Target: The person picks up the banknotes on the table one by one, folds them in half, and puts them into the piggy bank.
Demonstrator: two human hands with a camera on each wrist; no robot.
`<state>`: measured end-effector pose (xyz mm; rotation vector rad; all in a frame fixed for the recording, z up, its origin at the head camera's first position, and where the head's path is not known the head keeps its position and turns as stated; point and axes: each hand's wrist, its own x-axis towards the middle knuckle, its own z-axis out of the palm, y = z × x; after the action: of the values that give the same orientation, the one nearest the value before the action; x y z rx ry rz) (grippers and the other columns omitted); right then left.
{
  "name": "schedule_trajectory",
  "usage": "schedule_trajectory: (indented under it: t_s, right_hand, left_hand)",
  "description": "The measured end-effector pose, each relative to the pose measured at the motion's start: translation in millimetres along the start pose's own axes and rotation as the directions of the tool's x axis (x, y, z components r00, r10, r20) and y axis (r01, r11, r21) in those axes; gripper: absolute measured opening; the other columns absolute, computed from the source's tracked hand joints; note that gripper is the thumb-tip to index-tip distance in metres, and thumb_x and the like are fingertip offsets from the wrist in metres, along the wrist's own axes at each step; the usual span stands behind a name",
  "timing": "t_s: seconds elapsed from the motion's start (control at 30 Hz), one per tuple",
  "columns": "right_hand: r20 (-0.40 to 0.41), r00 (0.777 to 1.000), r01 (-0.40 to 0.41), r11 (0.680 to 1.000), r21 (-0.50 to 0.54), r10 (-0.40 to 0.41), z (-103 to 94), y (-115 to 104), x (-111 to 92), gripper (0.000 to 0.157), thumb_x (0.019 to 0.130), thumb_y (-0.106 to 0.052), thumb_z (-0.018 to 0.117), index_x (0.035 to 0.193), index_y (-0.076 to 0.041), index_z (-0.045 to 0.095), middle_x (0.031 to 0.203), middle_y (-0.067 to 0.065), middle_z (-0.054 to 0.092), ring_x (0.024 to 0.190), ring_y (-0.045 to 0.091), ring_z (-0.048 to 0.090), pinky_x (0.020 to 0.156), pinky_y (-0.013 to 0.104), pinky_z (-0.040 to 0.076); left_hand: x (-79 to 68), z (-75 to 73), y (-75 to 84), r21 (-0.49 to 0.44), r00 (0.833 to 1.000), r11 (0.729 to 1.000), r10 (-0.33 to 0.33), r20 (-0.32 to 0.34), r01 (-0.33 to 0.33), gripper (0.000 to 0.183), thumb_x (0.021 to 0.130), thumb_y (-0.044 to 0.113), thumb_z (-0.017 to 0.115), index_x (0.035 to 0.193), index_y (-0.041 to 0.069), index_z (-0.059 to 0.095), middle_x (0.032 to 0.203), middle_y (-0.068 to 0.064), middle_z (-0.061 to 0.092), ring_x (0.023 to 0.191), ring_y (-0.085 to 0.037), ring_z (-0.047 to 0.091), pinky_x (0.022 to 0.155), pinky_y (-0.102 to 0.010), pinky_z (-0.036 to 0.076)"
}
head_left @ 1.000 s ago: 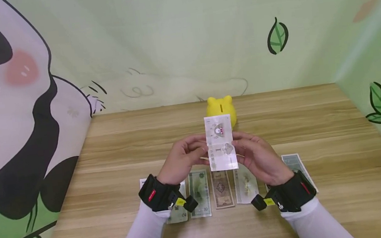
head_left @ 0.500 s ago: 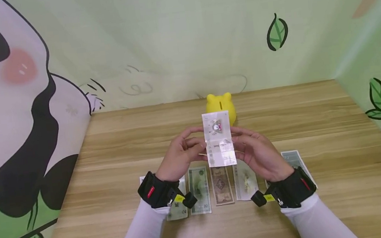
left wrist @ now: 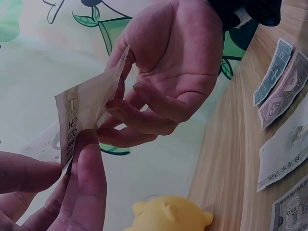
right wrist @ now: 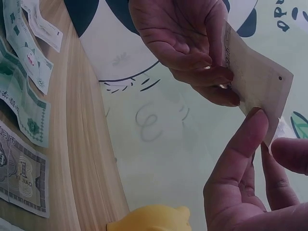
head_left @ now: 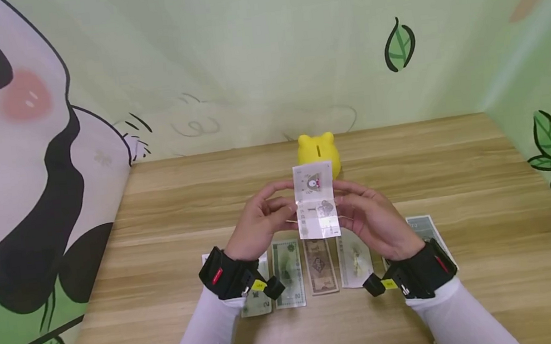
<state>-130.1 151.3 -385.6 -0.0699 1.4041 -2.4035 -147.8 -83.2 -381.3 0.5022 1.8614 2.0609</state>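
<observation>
In the head view, the left hand (head_left: 261, 225) and right hand (head_left: 375, 220) are pinching a note (head_left: 315, 200) by opposite long edges, apparently to spread it open across its crease. It is hanging above the worktop (head_left: 172, 199), partly covering a yellow money box (head_left: 318, 148), and showing a 1. Other notes are lying in a row nearer the person, perhaps so each can be seen; the green note (head_left: 288, 274) is bearing a 2. The strap labels are looking too small to read.

In the left wrist view, the left fingers (left wrist: 90, 163) are clamping the note beside its 1 and some characters.

In the right wrist view, the right fingers (right wrist: 243, 139) are clamping the opposite edge; a brown note (right wrist: 24, 175) is displaying another 1.
</observation>
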Motion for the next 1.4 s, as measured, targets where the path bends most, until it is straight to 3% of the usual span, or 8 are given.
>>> schedule_trajectory:
  t_s: [0.3, 0.47, 0.8, 1.1, 1.23, 1.4]
  right_hand:
    - [-0.009, 1.0, 0.009, 1.0, 0.012, -0.009, -1.2, 5, -3, 0.028, 0.096, -0.004, 0.054, 0.12, -0.012, 0.065, 0.122, 0.007, 0.058, 0.101, 0.023, 0.057, 0.078, 0.028, 0.053]
    - [0.025, 0.999, 0.027, 1.0, 0.006, -0.028, -2.1, 5, -3, 0.027, 0.097, -0.004, 0.053, 0.118, -0.012, 0.067, 0.125, 0.007, 0.054, 0.103, 0.024, 0.055, 0.079, 0.028, 0.053]
    - [0.059, 0.997, 0.043, 0.999, 0.015, -0.044, -1.6, 3, 0, 0.021, 0.098, -0.002, 0.05, 0.104, -0.007, 0.07, 0.108, 0.005, 0.065, 0.096, 0.022, 0.056, 0.078, 0.024, 0.054]
    - [0.023, 1.0, 0.018, 1.0, 0.007, -0.018, -2.1, 3, 2, 0.021, 0.099, -0.009, 0.05, 0.109, -0.008, 0.068, 0.111, 0.005, 0.062, 0.097, 0.023, 0.056, 0.078, 0.026, 0.054]
    - [0.006, 1.0, 0.017, 0.999, -0.036, -0.017, -2.2, 4, 2, 0.02, 0.096, -0.006, 0.057, 0.113, -0.01, 0.067, 0.112, 0.004, 0.06, 0.1, 0.023, 0.055, 0.078, 0.026, 0.052]
    - [-0.008, 0.999, 0.034, 0.996, -0.087, -0.034, -0.5, 6, 2, 0.034, 0.091, 0.0, 0.062, 0.123, -0.01, 0.062, 0.11, 0.004, 0.059, 0.102, 0.024, 0.054, 0.078, 0.027, 0.051]
  left_hand:
    - [-3.1, 1.8, -3.1, 0.012, 1.0, 1.0, 0.009, 0.009, -0.009, 0.035, 0.097, -0.003, 0.05, 0.129, 0.009, 0.056, 0.106, -0.022, 0.066, 0.088, -0.034, 0.064, 0.079, -0.043, 0.059]
    - [-2.5, 3.3, -3.6, 0.018, 0.999, 0.999, 0.035, 0.02, -0.035, 0.029, 0.096, -0.005, 0.051, 0.122, 0.003, 0.061, 0.107, -0.021, 0.066, 0.09, -0.033, 0.064, 0.078, -0.042, 0.059]
    - [-0.1, 2.0, -3.7, 0.027, 0.999, 0.999, 0.035, 0.028, -0.036, 0.024, 0.097, -0.003, 0.049, 0.113, -0.005, 0.067, 0.117, -0.018, 0.065, 0.098, -0.03, 0.062, 0.082, -0.04, 0.058]
    - [1.3, 1.6, -4.4, 0.027, 1.0, 1.0, 0.003, 0.016, -0.004, 0.029, 0.098, -0.001, 0.044, 0.115, -0.003, 0.067, 0.12, -0.018, 0.064, 0.098, -0.034, 0.061, 0.082, -0.042, 0.058]
    - [-0.1, 1.7, -2.5, 0.05, 1.0, 0.999, -0.016, 0.003, 0.016, 0.026, 0.098, 0.002, 0.049, 0.119, -0.002, 0.065, 0.124, -0.017, 0.063, 0.1, -0.028, 0.062, 0.085, -0.045, 0.056]
    - [-3.2, 5.7, 8.7, 0.084, 1.0, 0.996, -0.019, -0.01, 0.019, 0.028, 0.093, -0.003, 0.056, 0.121, -0.003, 0.063, 0.124, -0.018, 0.062, 0.093, -0.027, 0.065, 0.087, -0.051, 0.054]
